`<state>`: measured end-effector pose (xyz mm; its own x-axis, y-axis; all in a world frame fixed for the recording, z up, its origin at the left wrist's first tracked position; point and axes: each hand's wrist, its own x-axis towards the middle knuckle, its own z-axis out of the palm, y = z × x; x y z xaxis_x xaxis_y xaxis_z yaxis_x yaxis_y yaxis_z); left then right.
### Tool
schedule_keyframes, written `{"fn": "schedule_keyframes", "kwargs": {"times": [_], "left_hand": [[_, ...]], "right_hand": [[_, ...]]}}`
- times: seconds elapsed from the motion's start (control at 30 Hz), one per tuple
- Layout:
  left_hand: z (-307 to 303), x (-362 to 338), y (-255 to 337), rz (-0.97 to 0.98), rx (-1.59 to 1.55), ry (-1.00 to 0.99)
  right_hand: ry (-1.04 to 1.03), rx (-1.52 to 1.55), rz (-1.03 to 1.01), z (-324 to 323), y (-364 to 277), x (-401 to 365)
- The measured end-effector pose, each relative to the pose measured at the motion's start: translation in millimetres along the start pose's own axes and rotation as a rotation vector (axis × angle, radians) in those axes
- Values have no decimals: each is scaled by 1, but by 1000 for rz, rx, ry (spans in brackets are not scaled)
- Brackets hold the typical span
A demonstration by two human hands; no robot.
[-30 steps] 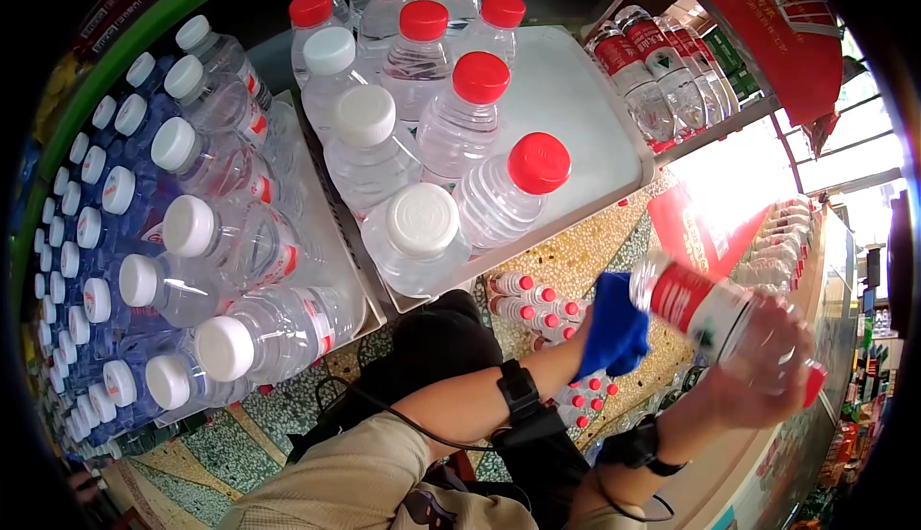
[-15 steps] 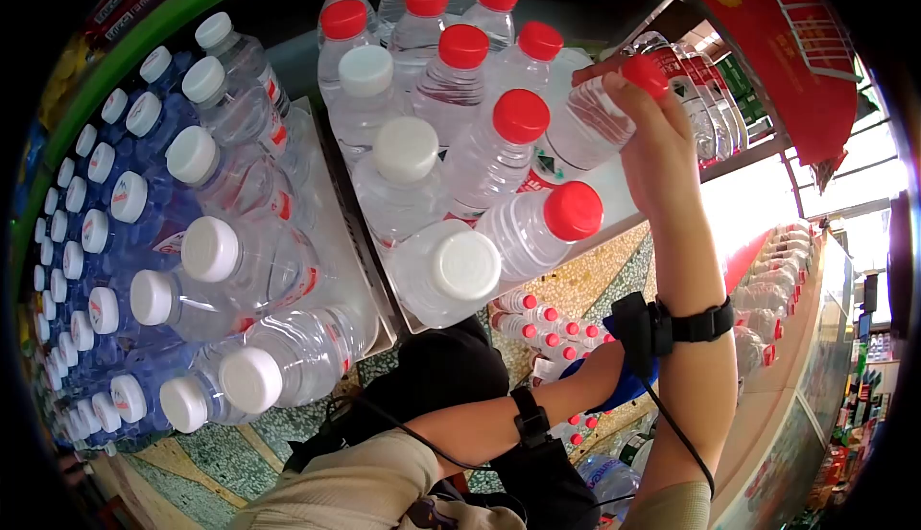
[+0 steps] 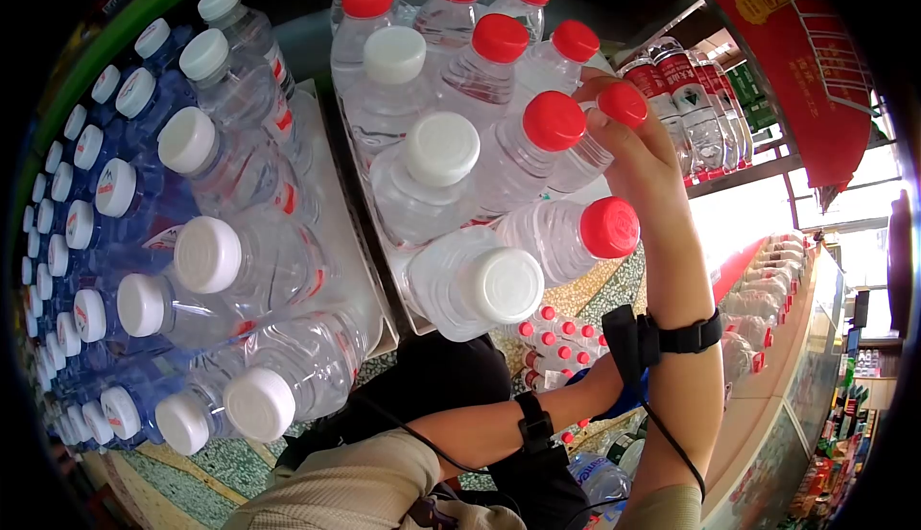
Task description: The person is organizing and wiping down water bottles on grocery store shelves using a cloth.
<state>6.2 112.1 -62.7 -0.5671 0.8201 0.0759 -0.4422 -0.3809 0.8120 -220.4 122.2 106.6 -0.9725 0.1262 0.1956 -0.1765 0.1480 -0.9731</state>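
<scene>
My right hand (image 3: 638, 141) is closed around the top of a clear plastic water bottle (image 3: 579, 162), just below its red cap. This bottle leans at the right edge of a group of bottles, partly hidden by a red-capped bottle (image 3: 554, 122) in front. Near my right wrist lies another red-capped bottle (image 3: 552, 237). White-capped bottles (image 3: 441, 149) stand in the same group. Behind my right forearm, my left hand (image 3: 597, 386) is mostly covered; something blue (image 3: 628, 398) shows beside it, and its fingers are hidden.
Left of a shelf divider (image 3: 360, 213) are more white-capped clear bottles (image 3: 240, 252) and rows of blue-tinted bottles (image 3: 125, 194). Packs of red-capped bottles (image 3: 561, 343) sit on the floor. Red-labelled bottles (image 3: 686, 98) stand at upper right, beside a long counter (image 3: 767, 338).
The held bottle has moved down and inward, closer against the other bottles, and less of its body shows. The view has shifted slightly, so the shelf bottles appear further right and lower.
</scene>
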Motion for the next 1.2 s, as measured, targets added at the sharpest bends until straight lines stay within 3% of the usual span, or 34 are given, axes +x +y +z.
{"fn": "schedule_keyframes", "kwargs": {"times": [0.13,0.23,0.3,0.4,0.43,0.5,0.57,0.6,0.67,0.7,0.77,0.83,0.87,0.97,1.07,1.2], "left_hand": [[-8,-12,53,73,92,22],[-5,-15,25,152,78,67],[-5,-8,5,22,-58,48],[-13,4,29,-3,510,-246],[-20,-2,75,19,361,-173],[-13,3,76,-81,457,-97],[-11,4,73,-135,290,-83],[-11,7,54,-155,362,-78],[-8,10,7,-201,112,-36],[-9,9,8,-146,169,-43],[-12,7,11,-34,285,-48],[-19,4,49,-172,509,-117],[-20,2,39,-17,498,-94],[-19,1,7,-14,588,-101],[-10,-9,13,-80,691,-37],[-18,-4,-9,-236,430,-71]], "right_hand": [[-6,137,33,1,0,-1],[-22,141,11,-4,-3,-3],[6,81,-44,-13,-12,-6],[145,11,-165,-29,-54,-21],[219,1,-218,-29,-74,-37],[265,-180,-264,-55,-96,-82],[319,-388,-312,-85,-99,-141],[450,-439,-261,-92,-94,-171],[724,-371,-133,-117,-63,-234],[865,-249,-56,-135,-37,-268],[1008,-323,174,-153,24,-341],[1194,-214,524,-143,93,-406],[1160,-260,710,-135,131,-434],[820,-517,1052,-91,231,-471],[634,-586,1062,-48,294,-470],[572,-628,1033,-22,327,-454]]}}
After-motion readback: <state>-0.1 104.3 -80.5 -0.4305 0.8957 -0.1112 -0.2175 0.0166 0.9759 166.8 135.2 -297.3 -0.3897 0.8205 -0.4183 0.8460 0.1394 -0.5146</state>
